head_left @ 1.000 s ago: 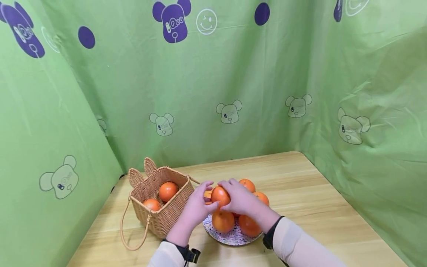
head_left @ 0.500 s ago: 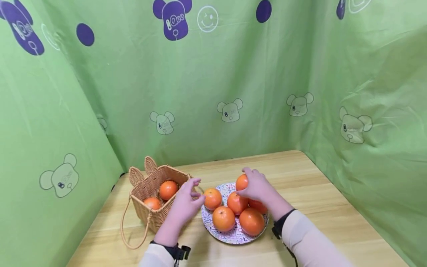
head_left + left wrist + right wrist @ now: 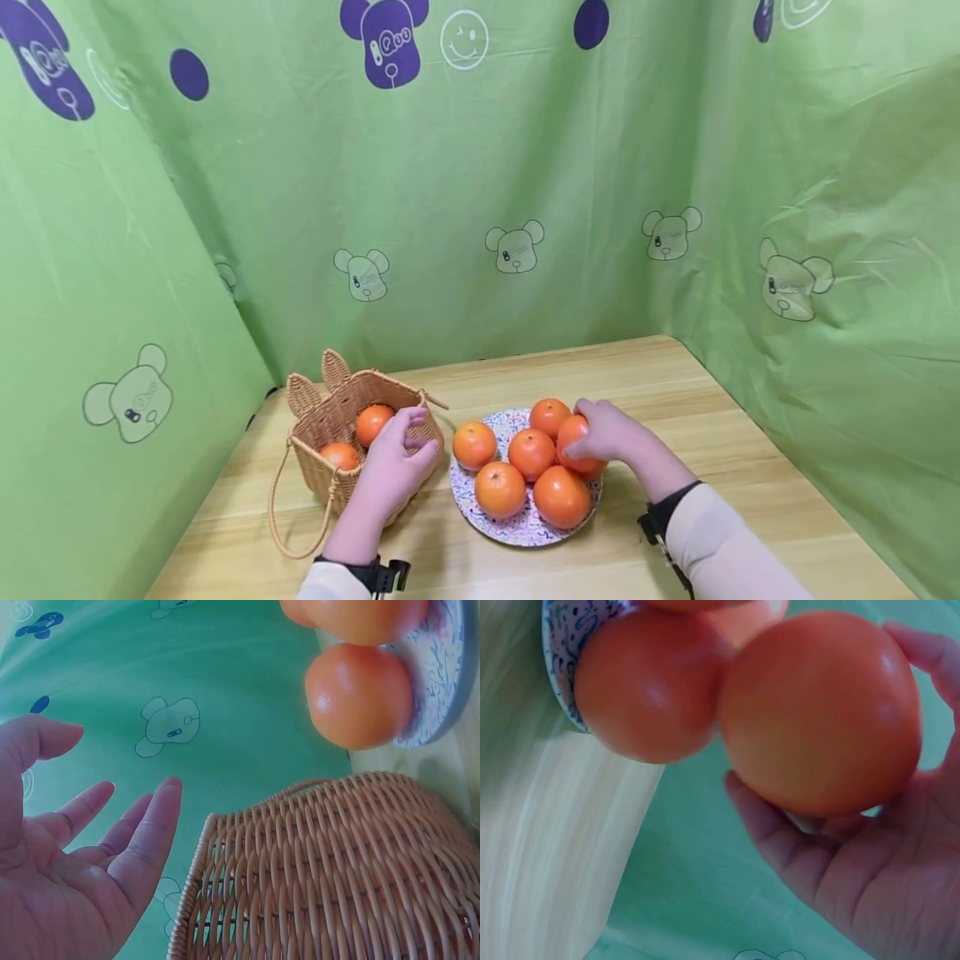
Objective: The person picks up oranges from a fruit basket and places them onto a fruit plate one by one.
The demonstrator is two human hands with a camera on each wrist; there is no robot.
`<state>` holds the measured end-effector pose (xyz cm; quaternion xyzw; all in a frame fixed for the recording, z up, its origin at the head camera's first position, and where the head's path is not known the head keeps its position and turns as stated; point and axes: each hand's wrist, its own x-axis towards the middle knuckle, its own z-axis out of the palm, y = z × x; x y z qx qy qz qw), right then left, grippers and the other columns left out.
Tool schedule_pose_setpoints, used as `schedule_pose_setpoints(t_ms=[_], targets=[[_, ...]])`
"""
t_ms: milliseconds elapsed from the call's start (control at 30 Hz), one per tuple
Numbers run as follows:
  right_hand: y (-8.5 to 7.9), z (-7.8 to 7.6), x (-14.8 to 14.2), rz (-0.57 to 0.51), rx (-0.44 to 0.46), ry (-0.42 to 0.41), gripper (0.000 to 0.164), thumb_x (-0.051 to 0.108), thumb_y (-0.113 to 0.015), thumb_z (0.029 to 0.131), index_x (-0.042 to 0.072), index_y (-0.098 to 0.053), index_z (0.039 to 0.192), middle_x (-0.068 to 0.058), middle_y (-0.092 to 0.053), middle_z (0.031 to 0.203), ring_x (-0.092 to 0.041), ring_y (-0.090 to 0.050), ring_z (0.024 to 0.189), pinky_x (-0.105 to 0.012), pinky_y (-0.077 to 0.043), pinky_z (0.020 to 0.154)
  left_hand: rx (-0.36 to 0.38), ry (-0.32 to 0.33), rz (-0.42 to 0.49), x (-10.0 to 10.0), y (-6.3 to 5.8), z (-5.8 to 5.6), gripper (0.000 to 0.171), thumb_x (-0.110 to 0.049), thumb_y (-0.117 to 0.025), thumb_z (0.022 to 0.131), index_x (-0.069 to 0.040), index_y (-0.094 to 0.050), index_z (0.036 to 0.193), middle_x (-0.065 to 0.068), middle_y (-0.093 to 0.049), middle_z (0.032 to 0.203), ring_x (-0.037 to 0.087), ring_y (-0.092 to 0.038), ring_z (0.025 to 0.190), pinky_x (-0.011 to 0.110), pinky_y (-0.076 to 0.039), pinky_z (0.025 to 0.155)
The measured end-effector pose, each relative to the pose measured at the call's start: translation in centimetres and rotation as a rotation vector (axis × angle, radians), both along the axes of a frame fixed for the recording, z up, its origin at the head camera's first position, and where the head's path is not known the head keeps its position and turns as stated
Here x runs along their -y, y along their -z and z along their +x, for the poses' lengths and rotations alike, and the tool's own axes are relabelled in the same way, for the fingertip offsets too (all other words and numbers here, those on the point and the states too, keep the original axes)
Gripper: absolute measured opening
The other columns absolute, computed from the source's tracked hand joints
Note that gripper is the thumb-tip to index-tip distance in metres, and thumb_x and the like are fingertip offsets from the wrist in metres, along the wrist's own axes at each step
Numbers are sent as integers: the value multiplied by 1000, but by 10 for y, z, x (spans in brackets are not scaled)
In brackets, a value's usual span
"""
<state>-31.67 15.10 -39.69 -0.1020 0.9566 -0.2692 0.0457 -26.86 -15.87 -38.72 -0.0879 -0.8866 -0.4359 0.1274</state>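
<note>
My right hand [image 3: 611,432] grips an orange [image 3: 821,712] between thumb and fingers, at the right side of a patterned round plate [image 3: 506,425]. The held orange touches or nearly touches another orange [image 3: 649,690] on the plate. Several more oranges lie there, among them a left one [image 3: 474,446], a front one [image 3: 562,497] and a back one [image 3: 550,415]. My left hand [image 3: 393,467] is raised near the wicker basket [image 3: 318,492], holding nothing; its fingers are relaxed and spread in the left wrist view. Inside the basket sit two oranges [image 3: 373,425], partly hidden by the walls.
The wooden table [image 3: 735,500] meets green cloth walls [image 3: 450,167] at the back and sides. A rope handle [image 3: 279,525] hangs off the basket's near side, and two wicker ears [image 3: 303,393] rise from its rim.
Both hands were together around an orange over the plate. My left hand has since drawn back leftward toward the basket, while my right has moved right, now holding an orange at the plate's right side.
</note>
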Motion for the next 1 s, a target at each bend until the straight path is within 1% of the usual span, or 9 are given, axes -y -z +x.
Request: schedule_pose_setpoints(t_ms=[67, 133, 233, 300, 467, 600, 700, 833, 1000], targets=[[3, 2, -2, -10, 19, -15, 59, 28, -79, 59, 4, -54, 107, -10, -57, 90, -21, -53, 80, -36, -46, 67, 5, -3, -1, 1, 1, 0, 43, -16, -66, 81, -18, -51, 121, 8, -55, 118, 20, -61, 93, 36, -50, 79], [7, 4, -4, -35, 42, -21, 64, 25, -80, 59, 2, -53, 112, -10, -59, 94, -21, -54, 82, -37, -47, 69, 6, -5, -7, 1, 1, 1, 43, -16, -66, 81, -18, -51, 121, 9, -56, 117, 20, -61, 92, 35, -50, 78], [16, 6, -4, -69, 63, -15, 81, 22, -82, 58, -3, -46, 125, -15, -58, 107, -23, -55, 91, -40, -47, 79, 10, -10, -23, 2, 1, 2, 43, -17, -66, 81, -18, -51, 121, 9, -56, 116, 18, -61, 90, 35, -49, 76], [21, 8, -4, -98, 76, -5, 89, 20, -82, 57, -6, -40, 130, -19, -55, 113, -24, -54, 95, -41, -47, 82, 11, -11, -30, 2, 0, 2, 43, -17, -66, 81, -18, -51, 121, 10, -56, 116, 18, -60, 89, 34, -49, 75], [32, 10, -1, -121, 96, 27, 100, 23, -82, 57, -8, -30, 136, -25, -49, 121, -30, -52, 103, -46, -43, 89, 24, -21, -35, 2, 0, 3, 44, -17, -65, 81, -19, -50, 122, 9, -57, 116, 17, -60, 90, 34, -49, 76], [41, 9, 1, -131, 99, 49, 103, 26, -83, 58, -7, -26, 137, -22, -55, 112, -26, -54, 96, -44, -45, 86, 37, -18, -41, 3, 0, 1, 43, -18, -65, 82, -19, -50, 123, 8, -56, 116, 18, -60, 91, 36, -49, 78], [49, 8, 3, -149, 96, 73, 102, 27, -83, 57, -7, -28, 135, -17, -56, 102, -22, -54, 87, -40, -46, 79, 37, -7, -46, 4, 2, 0, 43, -18, -64, 83, -18, -50, 123, 9, -56, 117, 18, -61, 91, 36, -49, 78], [58, 6, 6, -164, 82, 90, 101, 27, -84, 57, -7, -27, 134, -22, -54, 104, -26, -54, 90, -44, -44, 82, 33, -10, -55, 4, 3, -1, 43, -18, -65, 82, -18, -50, 123, 8, -57, 115, 17, -61, 89, 36, -49, 77], [62, 4, 9, -193, 88, 88, 105, 28, -84, 59, -9, -23, 136, -20, -57, 103, -25, -55, 92, -44, -45, 83, 36, -8, -44, 3, 6, -2, 45, -18, -65, 81, -19, -50, 123, 7, -56, 113, 16, -60, 89, 32, -49, 73]])
